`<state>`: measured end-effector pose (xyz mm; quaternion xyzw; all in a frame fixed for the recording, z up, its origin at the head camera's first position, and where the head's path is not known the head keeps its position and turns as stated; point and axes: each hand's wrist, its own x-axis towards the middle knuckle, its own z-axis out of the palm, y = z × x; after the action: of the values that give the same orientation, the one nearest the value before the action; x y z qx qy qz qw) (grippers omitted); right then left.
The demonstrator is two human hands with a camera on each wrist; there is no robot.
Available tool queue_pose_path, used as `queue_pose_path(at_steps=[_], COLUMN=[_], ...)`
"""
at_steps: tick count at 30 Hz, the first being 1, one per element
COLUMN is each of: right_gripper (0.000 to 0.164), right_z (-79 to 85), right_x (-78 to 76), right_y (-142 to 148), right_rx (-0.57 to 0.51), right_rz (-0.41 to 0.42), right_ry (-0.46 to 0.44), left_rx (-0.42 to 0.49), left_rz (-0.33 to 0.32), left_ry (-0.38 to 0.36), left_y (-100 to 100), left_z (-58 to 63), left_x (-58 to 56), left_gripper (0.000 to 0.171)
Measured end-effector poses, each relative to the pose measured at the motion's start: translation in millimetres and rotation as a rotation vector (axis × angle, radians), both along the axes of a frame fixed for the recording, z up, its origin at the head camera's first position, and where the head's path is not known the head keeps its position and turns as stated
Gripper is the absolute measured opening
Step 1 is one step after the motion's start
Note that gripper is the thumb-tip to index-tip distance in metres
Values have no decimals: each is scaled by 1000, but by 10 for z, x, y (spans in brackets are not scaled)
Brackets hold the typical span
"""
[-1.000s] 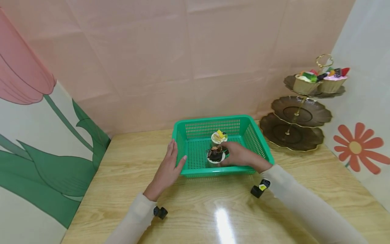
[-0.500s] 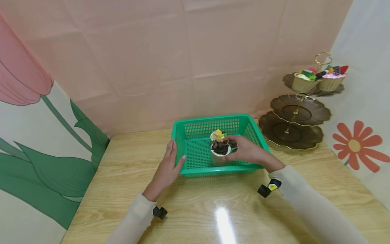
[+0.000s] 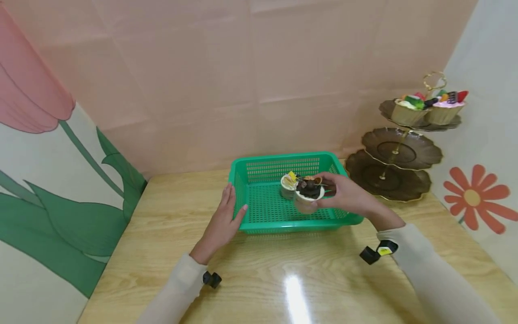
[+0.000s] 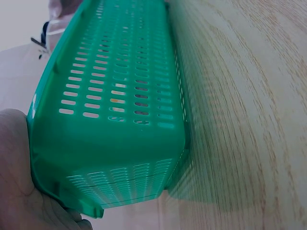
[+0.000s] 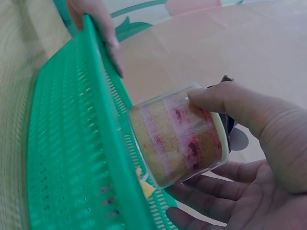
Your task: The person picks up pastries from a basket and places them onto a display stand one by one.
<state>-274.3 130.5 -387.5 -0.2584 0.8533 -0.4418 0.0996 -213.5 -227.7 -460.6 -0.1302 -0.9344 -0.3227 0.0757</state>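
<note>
Over the green basket (image 3: 283,226), the right hand (image 3: 346,193) pinches a dark-topped cake cup (image 3: 306,204) by its sides, presumably to spare the topping (image 3: 309,189). At the basket's left end, the left hand (image 3: 220,222) rests with straight fingers, apparently steadying it. A second cup (image 3: 288,191) stands inside.

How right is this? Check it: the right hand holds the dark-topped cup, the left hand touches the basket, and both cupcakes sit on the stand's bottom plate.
One error: both cupcakes sit on the top plate of the stand, as the head view shows. The right hand does hold the dark-topped cup, and the left hand touches the basket.
</note>
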Motion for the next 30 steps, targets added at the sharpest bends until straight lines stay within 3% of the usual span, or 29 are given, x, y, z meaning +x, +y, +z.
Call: queue_pose_path(at_steps=[7,16,30], right_gripper=[67,65,59], right_z=[103,164,197], right_x=[23,34,9], right_y=[143,357,655], right_rx=[15,-78,-92], right_rz=[-25,-52,-113], right_ry=[17,-71,-7], left_rx=[1,-1,-15], left_rz=[2,-7,-18], left_ry=[-10,3,10], left_y=[-18,-1,-8], left_z=[21,18,17], left_x=[10,-10,-21], left_gripper=[76,78,80])
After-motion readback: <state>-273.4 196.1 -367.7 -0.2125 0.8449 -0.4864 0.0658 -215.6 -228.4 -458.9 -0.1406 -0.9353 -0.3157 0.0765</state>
